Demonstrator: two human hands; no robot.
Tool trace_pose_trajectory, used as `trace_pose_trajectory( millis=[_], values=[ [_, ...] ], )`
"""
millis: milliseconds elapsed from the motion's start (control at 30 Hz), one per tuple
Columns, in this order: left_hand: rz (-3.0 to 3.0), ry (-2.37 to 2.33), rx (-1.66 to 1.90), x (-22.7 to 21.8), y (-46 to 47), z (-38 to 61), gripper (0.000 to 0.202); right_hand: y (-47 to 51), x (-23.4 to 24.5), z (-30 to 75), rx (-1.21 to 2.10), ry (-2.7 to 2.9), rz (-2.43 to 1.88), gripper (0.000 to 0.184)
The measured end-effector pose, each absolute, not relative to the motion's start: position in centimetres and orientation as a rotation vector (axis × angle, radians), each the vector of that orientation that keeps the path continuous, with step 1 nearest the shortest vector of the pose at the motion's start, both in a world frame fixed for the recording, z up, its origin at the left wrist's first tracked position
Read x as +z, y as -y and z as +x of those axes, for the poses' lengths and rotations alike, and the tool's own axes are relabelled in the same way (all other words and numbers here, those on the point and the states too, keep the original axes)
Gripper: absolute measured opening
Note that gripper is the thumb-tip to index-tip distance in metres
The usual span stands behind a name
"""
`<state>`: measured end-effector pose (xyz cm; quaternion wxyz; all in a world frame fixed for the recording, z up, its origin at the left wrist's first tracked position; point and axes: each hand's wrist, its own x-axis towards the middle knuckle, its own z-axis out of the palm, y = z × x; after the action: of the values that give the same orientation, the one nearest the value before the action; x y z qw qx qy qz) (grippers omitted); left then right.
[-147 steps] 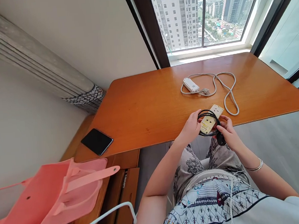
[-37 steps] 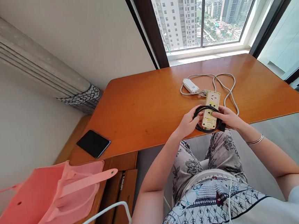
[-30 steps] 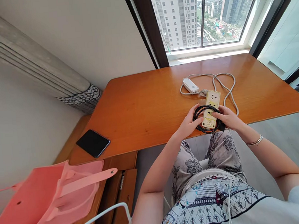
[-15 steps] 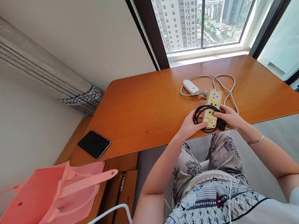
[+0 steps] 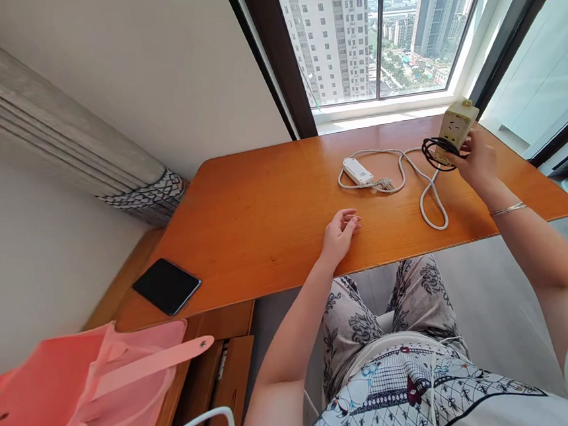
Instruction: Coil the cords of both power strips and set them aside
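Note:
My right hand [image 5: 475, 160] grips a yellowish power strip [image 5: 454, 128] with its black cord [image 5: 436, 153] coiled round it, held up over the far right part of the orange wooden table [image 5: 274, 214]. My left hand [image 5: 339, 233] rests on the table near the front edge, fingers loosely curled and holding nothing. A white power strip [image 5: 357, 171] with a loose grey-white cord [image 5: 424, 191] lies on the table between my hands.
A black phone [image 5: 166, 286] lies on the lower wooden unit at the left. A pink bag [image 5: 91, 395] sits at the bottom left. A window [image 5: 372, 33] runs behind the table. Folded grey panels [image 5: 59, 146] lean against the wall.
My right hand has lifted the yellowish power strip with its coiled cord up and away to the far right. My left hand let go of it and now rests on the table.

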<state>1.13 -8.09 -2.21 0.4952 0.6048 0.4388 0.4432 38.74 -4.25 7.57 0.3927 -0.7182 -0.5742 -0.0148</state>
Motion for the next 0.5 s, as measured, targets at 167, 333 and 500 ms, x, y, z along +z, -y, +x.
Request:
trace_pose_trajectory(
  millis=[167, 333, 500],
  values=[
    [1.777, -1.077, 0.965, -1.9, 8.9, 1.6, 0.030, -0.2, 7.1, 42.7, -0.370, 1.462, -2.094, 0.055],
    [1.886, -1.101, 0.901, -1.7, 9.2, 1.4, 0.027, -2.6, 5.2, 44.3, -0.439, 1.594, -2.182, 0.040],
    [1.926, -1.113, 0.866, -1.1, 9.5, 1.3, 0.026, -4.1, 4.2, 44.0, -0.551, 1.799, -2.228, 0.037]
  ],
)
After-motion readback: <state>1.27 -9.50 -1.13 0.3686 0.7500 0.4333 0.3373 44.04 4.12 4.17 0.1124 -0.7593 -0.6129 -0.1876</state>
